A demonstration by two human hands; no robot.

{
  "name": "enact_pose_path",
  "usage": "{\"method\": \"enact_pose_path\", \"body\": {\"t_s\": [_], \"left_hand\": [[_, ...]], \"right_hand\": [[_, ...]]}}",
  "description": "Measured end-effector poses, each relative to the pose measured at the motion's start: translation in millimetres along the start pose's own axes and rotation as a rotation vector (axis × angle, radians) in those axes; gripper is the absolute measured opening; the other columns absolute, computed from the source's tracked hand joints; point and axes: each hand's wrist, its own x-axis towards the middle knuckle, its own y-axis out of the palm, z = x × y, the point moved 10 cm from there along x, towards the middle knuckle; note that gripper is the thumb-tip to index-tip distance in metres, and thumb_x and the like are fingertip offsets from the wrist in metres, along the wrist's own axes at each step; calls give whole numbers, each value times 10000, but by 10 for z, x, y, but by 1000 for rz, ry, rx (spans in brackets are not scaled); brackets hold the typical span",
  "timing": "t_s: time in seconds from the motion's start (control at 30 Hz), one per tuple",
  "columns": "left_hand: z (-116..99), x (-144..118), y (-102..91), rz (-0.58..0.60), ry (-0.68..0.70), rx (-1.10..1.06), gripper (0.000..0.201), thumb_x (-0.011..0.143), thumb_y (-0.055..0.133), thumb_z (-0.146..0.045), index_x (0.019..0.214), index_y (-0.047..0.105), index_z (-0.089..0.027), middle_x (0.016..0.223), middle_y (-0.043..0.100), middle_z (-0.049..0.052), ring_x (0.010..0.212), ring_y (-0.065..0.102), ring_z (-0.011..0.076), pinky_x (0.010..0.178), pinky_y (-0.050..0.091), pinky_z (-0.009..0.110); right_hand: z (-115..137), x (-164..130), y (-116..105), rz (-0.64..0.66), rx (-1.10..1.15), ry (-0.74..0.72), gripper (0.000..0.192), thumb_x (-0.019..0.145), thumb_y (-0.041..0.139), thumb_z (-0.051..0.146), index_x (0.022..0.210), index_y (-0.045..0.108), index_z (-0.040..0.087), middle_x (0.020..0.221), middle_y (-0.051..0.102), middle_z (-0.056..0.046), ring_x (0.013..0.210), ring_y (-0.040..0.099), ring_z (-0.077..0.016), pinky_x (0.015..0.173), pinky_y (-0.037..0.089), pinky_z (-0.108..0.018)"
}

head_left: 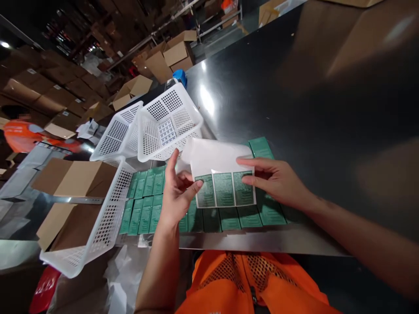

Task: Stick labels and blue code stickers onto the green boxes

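Between my two hands is a white sticker sheet with a row of three green printed labels along its lower part. My left hand grips its left edge, thumb on the front and fingers behind. My right hand pinches the right side, with the thumb over the rightmost label. Underneath, green boxes lie side by side in rows near the table's front edge. The sheet and my hands hide some of them. Another green box shows behind my right hand.
A white basket beyond my left hand holds a sheet of small labels. Further white baskets stand left, one with an open carton. A blue tape roll sits on the metal table. A person in orange is far left.
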Motion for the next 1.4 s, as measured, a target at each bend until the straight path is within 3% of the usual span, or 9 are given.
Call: {"method": "enact_pose_path", "body": {"t_s": [0.27, 0.43, 0.67, 0.83, 0.97, 1.07, 1.17, 1.27, 1.4], "left_hand": [[-272, -114, -64, 31, 98, 367, 269, 834, 754, -262, 1091, 744, -342, 807, 624, 0, 743, 583, 172, 706, 519, 337], [-665, -100, 32, -38, 390, 585, 9, 846, 736, -283, 849, 744, -285, 1043, 643, 33, 1043, 594, 234, 920, 472, 423], [-186, 36, 36, -40, -1, 134, 110, 881, 705, -305, 980, 692, -258, 655, 466, -43, 531, 424, 100, 483, 377, 235], [18, 175, -23, -63, -80, 22, 327, 794, 752, -248, 1116, 691, -250, 645, 425, -58, 516, 396, 83, 459, 367, 202], [231, 383, -228, -20, -245, -72, 429, 684, 758, -174, 1107, 699, -212, 647, 478, -45, 506, 406, 77, 445, 378, 188], [326, 529, -448, -64, -357, -103, 418, 545, 702, -142, 962, 693, -180, 595, 538, -26, 498, 474, 96, 449, 399, 197], [386, 565, -382, -44, -442, -41, 278, 561, 629, -248, 829, 668, -182, 458, 516, -18, 354, 391, 111, 356, 264, 222], [422, 479, 89, 117, -434, 109, 290, 762, 583, -424, 864, 701, -179, 434, 541, -3, 298, 324, 109, 353, 197, 252], [531, 301, 848, 402, -336, 378, 476, 885, 537, -590, 997, 718, -164, 510, 638, 18, 512, 545, 173, 546, 377, 277]], "right_hand": [[339, -71, -168, -108, -272, -242, 156, 830, 731, 345, 959, 802, 294, 932, 671, -39, 793, 623, -174, 671, 527, -320], [409, -141, -177, -123, -228, -238, 132, 870, 696, 318, 955, 790, 283, 873, 663, -34, 732, 618, -162, 629, 507, -306], [234, -151, -174, -109, -166, -44, 160, 828, 741, 387, 916, 721, 255, 684, 669, 32, 603, 619, -143, 586, 483, -280], [711, -380, 0, -129, -487, -608, 187, 924, 600, 219, 782, 708, 274, 950, 735, -6, 861, 634, -179, 786, 457, -351], [1131, -865, 387, 334, -409, -962, 165, 958, 592, 190, 881, 694, 296, 889, 754, 53, 923, 657, -144, 827, 459, -326], [1343, -847, 308, 523, -202, -826, 123, 959, 622, 211, 896, 700, 281, 817, 753, 45, 841, 679, -127, 817, 500, -299], [1194, -273, -126, 274, -104, -487, 52, 876, 731, 302, 839, 723, 267, 764, 731, 19, 724, 655, -146, 721, 513, -313], [583, 320, -478, 93, -66, -86, 199, 745, 810, 400, 790, 728, 224, 745, 703, -6, 660, 610, -148, 606, 477, -298], [-88, 699, -586, 84, -62, 137, 250, 672, 808, 406, 760, 727, 186, 694, 671, -11, 599, 545, -119, 536, 398, -263]]}}
